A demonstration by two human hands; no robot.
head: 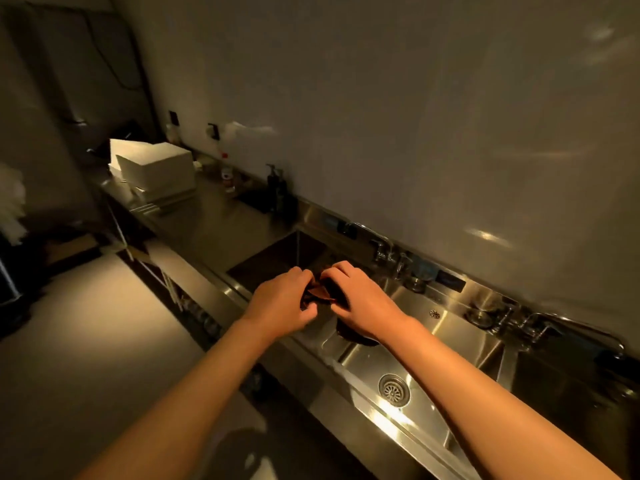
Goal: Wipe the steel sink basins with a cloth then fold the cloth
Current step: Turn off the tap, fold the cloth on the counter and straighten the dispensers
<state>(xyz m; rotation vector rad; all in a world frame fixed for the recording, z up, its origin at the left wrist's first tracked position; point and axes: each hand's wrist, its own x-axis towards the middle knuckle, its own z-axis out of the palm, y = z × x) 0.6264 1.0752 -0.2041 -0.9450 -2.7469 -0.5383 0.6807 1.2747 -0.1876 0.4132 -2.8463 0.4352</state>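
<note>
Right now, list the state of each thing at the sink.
cloth: dark, bunched, held between both hands above the basin divider.
left hand: closed on the cloth.
right hand: closed on the cloth.
middle basin: empty, drain strainer uncovered.
left basin: dark, contents unclear.
faucets: no water visibly running.
pump bottle: upright on the counter.

Dim warm light; glare on the sink basin (pixel 391 420); soft blur; edges bowed, dark
</note>
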